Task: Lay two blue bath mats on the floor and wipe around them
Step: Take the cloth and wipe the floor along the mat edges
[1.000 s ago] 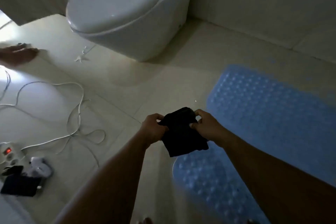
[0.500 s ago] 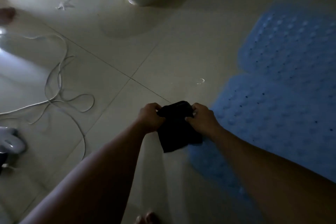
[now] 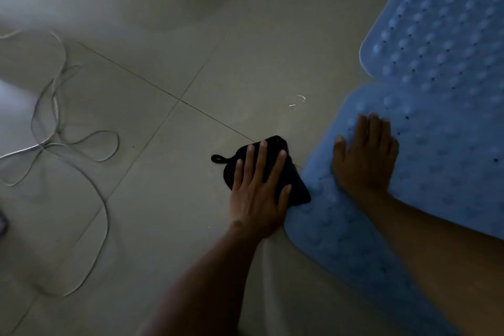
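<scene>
Now, left hand (image 3: 256,194) flat on black cloth (image 3: 298,191), right hand (image 3: 365,161) (fingers (image 3: 374,128) straight) on blue mat (image 3: 341,240).

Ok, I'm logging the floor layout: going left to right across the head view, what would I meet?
White cable → black cloth, pressed flat by the left hand → right hand, resting flat on the nearer blue bath mat.

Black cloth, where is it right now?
Head view, lower centre: the black cloth lies flat on the tiled floor under the left hand, against the left edge of the nearer blue mat, where the right hand rests.
</scene>
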{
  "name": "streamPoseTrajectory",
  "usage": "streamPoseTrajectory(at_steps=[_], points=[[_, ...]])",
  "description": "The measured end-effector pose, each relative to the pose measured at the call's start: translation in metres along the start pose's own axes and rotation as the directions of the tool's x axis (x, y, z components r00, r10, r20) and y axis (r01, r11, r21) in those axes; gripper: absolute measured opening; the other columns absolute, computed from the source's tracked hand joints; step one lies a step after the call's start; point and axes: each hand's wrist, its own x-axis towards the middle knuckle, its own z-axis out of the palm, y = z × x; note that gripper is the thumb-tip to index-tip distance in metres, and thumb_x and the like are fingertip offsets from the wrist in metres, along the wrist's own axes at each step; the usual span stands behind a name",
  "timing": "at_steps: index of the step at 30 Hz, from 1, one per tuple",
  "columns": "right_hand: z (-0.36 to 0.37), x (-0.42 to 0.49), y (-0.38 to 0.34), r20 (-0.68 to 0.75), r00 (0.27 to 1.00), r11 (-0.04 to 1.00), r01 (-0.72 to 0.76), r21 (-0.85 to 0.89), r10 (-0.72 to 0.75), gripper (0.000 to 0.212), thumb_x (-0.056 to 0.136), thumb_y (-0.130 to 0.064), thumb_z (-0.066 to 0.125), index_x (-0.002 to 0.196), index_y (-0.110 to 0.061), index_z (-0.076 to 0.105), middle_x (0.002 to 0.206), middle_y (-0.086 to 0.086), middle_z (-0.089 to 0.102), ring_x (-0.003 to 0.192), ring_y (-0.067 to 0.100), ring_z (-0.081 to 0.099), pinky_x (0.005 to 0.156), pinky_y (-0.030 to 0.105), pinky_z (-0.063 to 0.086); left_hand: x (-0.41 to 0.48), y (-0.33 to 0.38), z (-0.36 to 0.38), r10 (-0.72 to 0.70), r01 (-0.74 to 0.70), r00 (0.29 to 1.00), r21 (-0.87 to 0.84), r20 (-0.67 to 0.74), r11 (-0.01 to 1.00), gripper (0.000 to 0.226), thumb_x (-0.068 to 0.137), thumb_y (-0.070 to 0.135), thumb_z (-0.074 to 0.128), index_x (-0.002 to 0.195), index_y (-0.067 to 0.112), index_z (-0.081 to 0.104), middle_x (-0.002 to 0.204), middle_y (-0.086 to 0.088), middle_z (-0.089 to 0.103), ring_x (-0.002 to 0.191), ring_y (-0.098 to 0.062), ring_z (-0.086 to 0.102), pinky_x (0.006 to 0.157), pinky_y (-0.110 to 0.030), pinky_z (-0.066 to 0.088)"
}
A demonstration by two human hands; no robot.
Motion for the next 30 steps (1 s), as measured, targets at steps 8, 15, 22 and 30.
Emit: streamPoseTrajectory(at_steps=[8, 15, 22, 30], points=[[0.002, -0.002, -0.003, -0.039, 0.999, 0.998, -0.001, -0.059, -0.001, 0.064, 0.101, -0.040, 0.035, 0.155, -0.005, 0.030, 0.162, 0.019, 0.030, 0.151, 0.038, 0.023, 0.118, 0.055, 0.023, 0.036, 0.010, -0.001, -0.026, 0.026, 0.999, -0.006, -0.026, 1.000, 0.073, 0.099, 0.058, 0.029, 0.162, 0.033, 0.002, 0.170, -0.007, -0.015, 0.154, -0.030, -0.020, 0.124, -0.048, -0.011], [-0.005, 0.028, 0.009, -0.117, 0.992, 0.998, 0.032, -0.050, -0.038, 0.049, 0.094, -0.038, 0.046, 0.134, -0.011, 0.054, 0.145, 0.013, 0.049, 0.129, 0.038, 0.044, 0.093, 0.048, 0.035, 0.079, 0.034, -0.002, -0.038, 0.037, 0.996, -0.017, -0.083, 0.999, 0.071, 0.100, 0.056, 0.029, 0.162, 0.031, 0.007, 0.170, -0.009, -0.011, 0.155, -0.031, -0.018, 0.125, -0.050, -0.007], [0.000, 0.072, 0.029, -0.075, 0.990, 0.991, 0.112, -0.069, -0.117, 0.055, 0.100, -0.035, 0.040, 0.147, -0.008, 0.042, 0.157, 0.016, 0.039, 0.145, 0.036, 0.035, 0.109, 0.052, 0.031, 0.112, 0.049, -0.002, -0.015, 0.014, 0.995, -0.008, -0.094, 1.000, 0.070, 0.101, 0.056, 0.028, 0.162, 0.031, 0.006, 0.170, -0.009, -0.013, 0.155, -0.030, -0.019, 0.125, -0.050, -0.007], [0.003, 0.071, 0.030, -0.109, 0.987, 0.993, 0.116, -0.027, -0.118, 0.053, 0.099, -0.031, 0.044, 0.146, -0.009, 0.047, 0.156, 0.014, 0.042, 0.145, 0.033, 0.036, 0.111, 0.051, 0.031, 0.157, 0.068, -0.008, -0.020, 0.019, 0.996, -0.013, -0.092, 1.000, 0.070, 0.101, 0.056, 0.025, 0.162, 0.032, 0.004, 0.170, -0.010, -0.012, 0.155, -0.030, -0.016, 0.125, -0.048, -0.009]])
